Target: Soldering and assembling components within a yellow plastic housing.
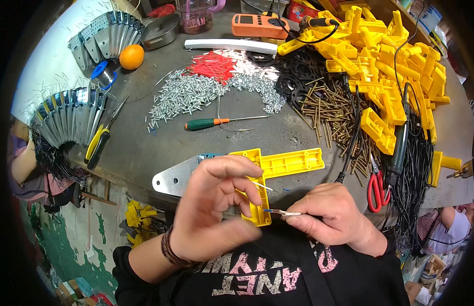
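- Left hand (216,209) raised over the near table edge, fingers curled, thumb out; it hides part of the yellow plastic part (277,168). Cannot tell if it actually grips the part.
- Right hand (331,214) pinches a thin white wire (283,212) with a blue end between thumb and forefinger, tip aimed left at the lower end of the yellow part.
- Yellow plastic part is T-shaped, lies at the near edge of the grey table (145,148), its long arm running right, its stem toward the person.
- Flat metal plate (178,176) with holes sticks out left from under the yellow part.
- Green-handled screwdriver (216,122) lies mid-table, beyond the hands.
- Silver screws (183,94) heaped behind it; red wire bits (211,65) further back.
- Brass screws (328,109) heaped to the right, next to a big pile of yellow parts (379,56).
- Red-handled scissors (377,186) just right of the right hand, beside black cables (413,178).
- Yellow-handled pliers (99,140) at left, near fanned metal plates (68,120).
- Orange (131,56) far left at the back.
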{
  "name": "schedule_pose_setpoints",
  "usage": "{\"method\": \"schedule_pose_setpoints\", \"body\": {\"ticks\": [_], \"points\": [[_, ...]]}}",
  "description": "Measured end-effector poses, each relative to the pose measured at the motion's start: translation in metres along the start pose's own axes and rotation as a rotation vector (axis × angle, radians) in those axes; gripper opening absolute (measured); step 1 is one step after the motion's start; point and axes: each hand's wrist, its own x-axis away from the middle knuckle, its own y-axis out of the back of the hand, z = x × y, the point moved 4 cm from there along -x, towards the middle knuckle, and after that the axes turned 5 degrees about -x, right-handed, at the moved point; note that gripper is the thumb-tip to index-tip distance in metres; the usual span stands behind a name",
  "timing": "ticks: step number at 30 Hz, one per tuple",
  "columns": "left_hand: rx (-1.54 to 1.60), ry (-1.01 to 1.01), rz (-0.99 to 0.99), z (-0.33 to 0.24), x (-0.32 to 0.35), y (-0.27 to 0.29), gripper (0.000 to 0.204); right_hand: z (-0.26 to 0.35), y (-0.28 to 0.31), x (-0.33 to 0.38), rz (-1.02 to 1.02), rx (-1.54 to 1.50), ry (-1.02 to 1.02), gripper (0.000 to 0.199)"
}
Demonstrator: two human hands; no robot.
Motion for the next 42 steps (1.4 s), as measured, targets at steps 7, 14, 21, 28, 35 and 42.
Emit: {"method": "schedule_pose_setpoints", "body": {"ticks": [7, 14, 21, 28, 35, 42], "points": [[-1.215, -0.750, 0.278, -0.016, 0.004, -0.023, 0.031, -0.001, -0.004, 0.000, 0.093, 0.038, -0.027, 0.011], [-1.289, -0.775, 0.210, -0.012, 0.012, -0.021, 0.028, 0.003, -0.008, -0.007, 0.137, 0.094, -0.006, 0.015], [-1.342, -0.660, 0.171, -0.026, 0.026, -0.009, 0.025, 0.003, -0.022, -0.011, 0.400, 0.115, -0.176, 0.015], [-1.697, -0.243, 0.295, -0.091, -0.012, 0.028, 0.029, -0.031, -0.014, 0.000, 0.410, -0.265, -0.452, 0.023], [-2.138, -0.191, -0.280, -0.052, -0.191, 0.077, 0.030, -0.039, -0.012, -0.002, 0.431, -0.417, -0.464, 0.024], [-1.580, -0.156, -0.143, -0.063, -0.194, 0.100, 0.021, -0.038, -0.009, -0.004, 0.380, -0.412, -0.306, 0.021]]}}
